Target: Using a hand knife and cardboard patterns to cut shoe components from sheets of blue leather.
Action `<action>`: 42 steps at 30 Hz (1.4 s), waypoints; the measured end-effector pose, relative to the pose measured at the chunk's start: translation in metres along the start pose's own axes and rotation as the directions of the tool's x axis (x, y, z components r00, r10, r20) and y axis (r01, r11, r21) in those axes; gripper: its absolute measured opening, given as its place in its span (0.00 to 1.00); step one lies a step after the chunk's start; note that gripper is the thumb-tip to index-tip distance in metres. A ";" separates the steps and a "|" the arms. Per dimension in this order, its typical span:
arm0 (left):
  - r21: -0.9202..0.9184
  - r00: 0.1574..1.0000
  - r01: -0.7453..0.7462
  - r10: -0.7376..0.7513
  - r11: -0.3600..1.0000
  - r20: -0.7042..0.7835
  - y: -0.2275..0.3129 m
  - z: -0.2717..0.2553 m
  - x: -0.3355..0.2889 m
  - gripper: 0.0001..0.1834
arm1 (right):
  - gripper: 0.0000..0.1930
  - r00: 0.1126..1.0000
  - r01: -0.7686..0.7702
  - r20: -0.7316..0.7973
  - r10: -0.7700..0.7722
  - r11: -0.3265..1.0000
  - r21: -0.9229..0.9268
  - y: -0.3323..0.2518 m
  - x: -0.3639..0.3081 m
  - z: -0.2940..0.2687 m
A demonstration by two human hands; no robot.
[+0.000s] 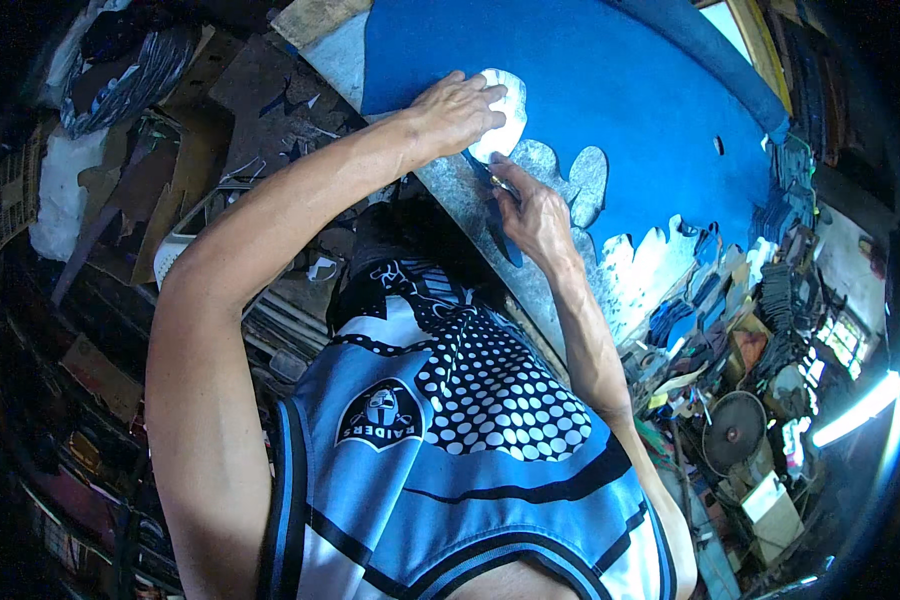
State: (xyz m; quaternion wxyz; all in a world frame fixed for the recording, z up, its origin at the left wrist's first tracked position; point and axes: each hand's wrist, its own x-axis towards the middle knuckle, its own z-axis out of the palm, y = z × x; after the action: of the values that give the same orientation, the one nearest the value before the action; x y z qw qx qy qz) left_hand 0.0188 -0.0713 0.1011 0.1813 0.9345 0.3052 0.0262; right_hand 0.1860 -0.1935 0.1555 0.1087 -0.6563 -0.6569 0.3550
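My left hand [460, 112] lies on a white, rounded flat template [507, 117], its fingers spread over the left side and pressing it onto a large blue sheet [610, 90]. Just below the template, my right hand [538, 215] is closed around a small knife [498, 177]. The knife's tip meets the template's lower edge, partly hidden by the fingers. Along its near side the blue sheet has a scalloped outline, with rounded gaps where the speckled grey tabletop [540, 285] shows through.
A rolled part of the blue sheet [710, 60] runs along the far right edge. Many scraps and cut pieces [710, 300] pile up at right, near a round dark disc [734, 432] and a lit tube lamp [858, 410]. Cardboard and a dark plastic bag [125, 75] clutter the left.
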 end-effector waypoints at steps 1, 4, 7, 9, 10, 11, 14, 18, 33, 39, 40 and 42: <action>-0.010 1.000 0.005 -0.005 1.000 -0.006 0.000 0.001 0.000 0.17 | 0.17 0.999 0.030 0.022 -0.029 0.999 -0.027 0.003 0.001 -0.003; -0.030 0.999 0.031 -0.030 0.999 0.031 0.003 -0.005 0.001 0.17 | 0.17 0.995 0.079 0.061 -0.076 0.996 -0.048 0.008 0.004 -0.009; -0.025 0.997 0.058 -0.057 0.998 0.055 0.011 -0.009 -0.002 0.17 | 0.17 0.990 0.111 0.093 -0.107 0.993 -0.035 0.016 0.006 -0.011; -0.011 0.998 0.061 -0.061 0.998 0.036 0.016 -0.008 -0.002 0.17 | 0.16 0.987 0.120 0.107 -0.116 0.992 -0.028 0.013 0.008 -0.016; 0.003 0.996 0.090 -0.090 0.996 0.021 0.020 -0.008 -0.002 0.18 | 0.16 0.989 0.095 0.124 -0.085 0.992 -0.077 0.009 0.008 -0.019; 0.014 0.993 0.118 -0.119 0.993 0.008 0.024 -0.008 -0.001 0.18 | 0.16 0.989 0.068 0.141 -0.050 0.990 -0.127 0.008 0.007 -0.022; 0.017 0.993 0.113 -0.113 0.993 0.016 0.023 -0.012 -0.003 0.19 | 0.15 0.984 0.148 0.120 -0.134 0.982 -0.116 0.019 0.011 -0.020; 0.021 0.991 0.130 -0.130 0.991 -0.020 0.024 -0.009 -0.006 0.20 | 0.16 0.976 0.172 0.145 -0.160 0.982 -0.075 0.024 0.014 -0.021; 0.003 0.991 0.134 -0.134 0.991 -0.014 0.026 -0.013 -0.007 0.17 | 0.19 0.902 0.380 0.292 -0.317 0.905 -0.192 0.043 0.037 -0.047; 0.019 0.990 0.139 -0.138 0.990 -0.023 0.027 -0.019 -0.012 0.15 | 0.16 0.843 0.470 0.405 -0.354 0.852 -0.232 0.035 0.052 -0.065; 0.019 0.990 0.138 -0.138 0.990 -0.021 0.026 -0.021 -0.016 0.15 | 0.16 0.843 0.469 0.404 -0.354 0.853 -0.231 0.032 0.055 -0.065; 0.021 0.989 0.147 -0.147 0.989 -0.028 0.026 -0.022 -0.018 0.15 | 0.16 0.810 0.526 0.443 -0.385 0.810 -0.258 0.034 0.064 -0.069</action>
State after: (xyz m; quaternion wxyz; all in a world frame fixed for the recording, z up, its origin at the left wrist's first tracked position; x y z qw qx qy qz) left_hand 0.0154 -0.0939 0.1317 0.1682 0.9111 0.3758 0.0214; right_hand 0.2476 -0.1151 0.1636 -0.0587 -0.4053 -0.8599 0.3047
